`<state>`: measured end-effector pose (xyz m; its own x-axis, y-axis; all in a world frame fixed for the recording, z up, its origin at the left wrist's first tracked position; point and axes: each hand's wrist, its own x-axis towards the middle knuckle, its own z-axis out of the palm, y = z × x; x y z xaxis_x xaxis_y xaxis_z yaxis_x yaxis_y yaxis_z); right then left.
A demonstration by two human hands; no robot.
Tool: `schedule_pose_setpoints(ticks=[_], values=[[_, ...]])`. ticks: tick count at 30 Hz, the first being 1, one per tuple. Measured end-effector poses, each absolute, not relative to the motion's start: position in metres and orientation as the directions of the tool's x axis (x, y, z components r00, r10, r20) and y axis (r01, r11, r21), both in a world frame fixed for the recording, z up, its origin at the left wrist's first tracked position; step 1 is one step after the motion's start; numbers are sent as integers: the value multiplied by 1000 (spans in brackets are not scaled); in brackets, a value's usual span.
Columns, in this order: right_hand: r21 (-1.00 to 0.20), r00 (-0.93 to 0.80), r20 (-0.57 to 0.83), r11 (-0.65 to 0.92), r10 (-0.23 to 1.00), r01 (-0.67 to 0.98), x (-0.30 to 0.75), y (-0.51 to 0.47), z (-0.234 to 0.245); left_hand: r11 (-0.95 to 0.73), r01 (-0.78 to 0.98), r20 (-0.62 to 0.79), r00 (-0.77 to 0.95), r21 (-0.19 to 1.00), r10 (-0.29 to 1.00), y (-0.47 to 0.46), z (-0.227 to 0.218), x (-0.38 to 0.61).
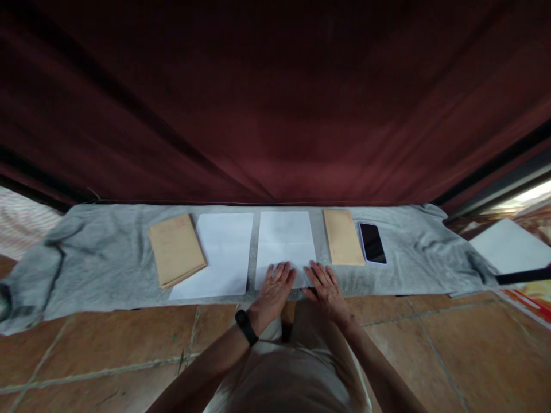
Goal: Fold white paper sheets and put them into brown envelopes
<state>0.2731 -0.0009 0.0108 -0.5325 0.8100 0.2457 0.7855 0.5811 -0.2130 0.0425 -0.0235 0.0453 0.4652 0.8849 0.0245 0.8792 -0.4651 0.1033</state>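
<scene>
In the head view, a white sheet of paper (pixel 284 236) lies flat in front of me. My left hand (pixel 275 285) rests on its near left part, fingers stretched out and flat. At its near right corner lies my right hand (pixel 328 288), palm down with the fingers spread. Neither hand grips anything. Left of this sheet is more white paper (pixel 226 252), partly covered by a stack of brown envelopes (pixel 177 250). A single-looking brown envelope (pixel 343 237) sits to the right of my right hand, with a smartphone (pixel 372 243) beside it, screen dark.
A grey cloth (pixel 109 258) covers the long narrow surface. Behind it hangs a dark red fabric (pixel 275 132). Tiled floor (pixel 138 338) shows along the near edge. At the far right are a white panel (pixel 512 246) and a dark bar (pixel 523 276).
</scene>
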Motion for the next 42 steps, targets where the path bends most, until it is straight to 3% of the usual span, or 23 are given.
schedule_pose_setpoints(ticks=[8, 16, 21, 24, 28, 30, 33, 37, 42], values=[[-237, -524, 265, 581, 809, 778, 273, 1, 6, -406, 902, 50, 403, 147, 914, -16, 44, 40], [-470, -524, 284, 592, 803, 654, 290, 12, 4, -408, 889, 44, 408, 209, 912, -33, 55, 33], [-507, -598, 251, 630, 761, 589, 298, 11, 5, -369, 890, 8, 381, 266, 925, -44, 63, 19], [-517, -578, 276, 625, 768, 585, 299, 12, 7, -256, 895, -12, 280, 365, 960, -43, 63, -8], [-558, -525, 270, 576, 807, 598, 295, 19, 14, -35, 759, -112, 141, 650, 984, -33, 61, -40], [-580, -468, 269, 530, 841, 618, 290, 24, 16, 70, 671, -146, 58, 739, 988, -27, 60, -46], [-625, -353, 269, 441, 896, 644, 283, 31, 16, 156, 593, -154, -54, 790, 987, -18, 56, -46], [-701, -271, 194, 326, 943, 634, 277, 39, 15, 133, 498, -79, -128, 857, 989, -4, 53, -41], [-767, -183, 116, 205, 976, 608, 271, 48, 15, 118, 545, -6, -202, 830, 979, 10, 53, -36]])
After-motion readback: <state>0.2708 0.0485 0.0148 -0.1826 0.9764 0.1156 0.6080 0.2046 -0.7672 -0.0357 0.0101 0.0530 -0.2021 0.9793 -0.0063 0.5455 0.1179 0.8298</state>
